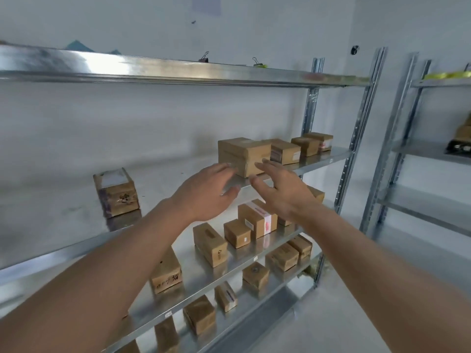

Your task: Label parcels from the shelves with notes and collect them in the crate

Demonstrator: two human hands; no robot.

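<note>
dark handwriting on the lower-shelf parcel seems too blurred to read; other labels illegible

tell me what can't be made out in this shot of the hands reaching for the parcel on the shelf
Head view only:
- Whether the left hand and right hand touch the big parcel: motion blur smears the fingertips.
- Printing on the parcels' labels, such as the taped parcel: too small and blurred.
- The crate and notes: out of frame.
- Parcels on the lowest shelf: partly hidden by the left forearm or cut off by the bottom edge.
</note>
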